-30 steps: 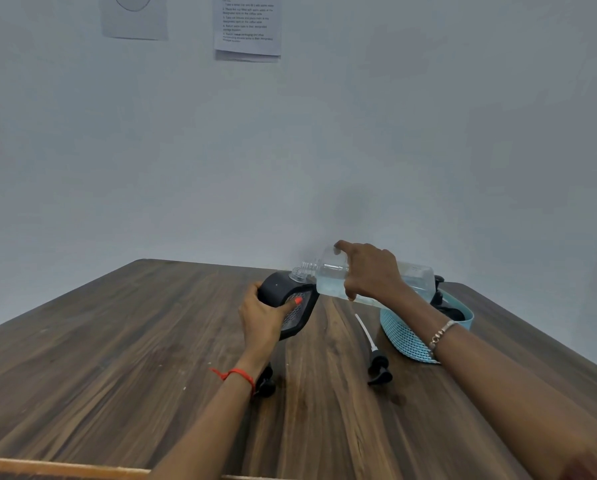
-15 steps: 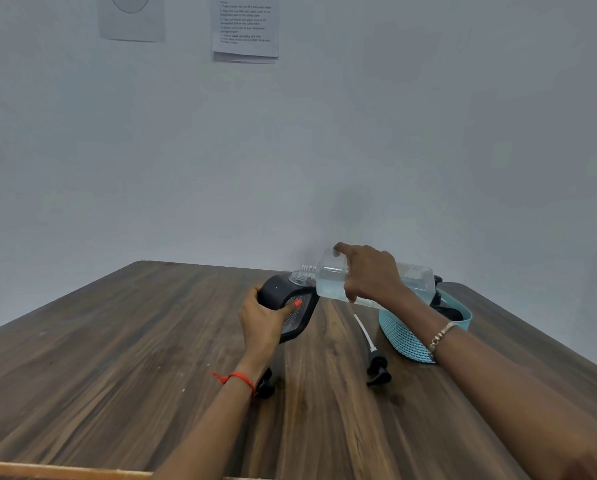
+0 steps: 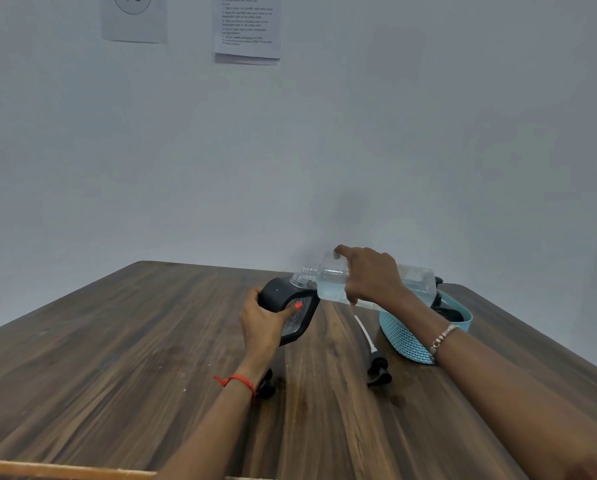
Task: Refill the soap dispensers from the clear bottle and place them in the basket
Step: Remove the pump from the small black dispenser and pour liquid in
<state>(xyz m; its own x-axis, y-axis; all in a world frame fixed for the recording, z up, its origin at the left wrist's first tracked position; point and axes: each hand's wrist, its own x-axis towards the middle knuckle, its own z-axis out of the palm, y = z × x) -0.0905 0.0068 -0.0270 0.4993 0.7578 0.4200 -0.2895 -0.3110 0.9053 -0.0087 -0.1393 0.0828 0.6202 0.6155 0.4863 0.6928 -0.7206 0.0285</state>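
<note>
Pouring now: my right hand [image 3: 369, 277] grips the clear bottle [image 3: 376, 284] tipped, neck at the black dispenser [image 3: 285, 304] clamped tilted in my left hand [image 3: 260, 320]; I'd tip slowly, mouths aligned; basket [image 3: 411, 336] sits under my right wrist.

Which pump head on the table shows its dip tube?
The pump head right of centre, near the teal basket; its white tube shows. The other sits mostly hidden behind the left wrist.
</note>
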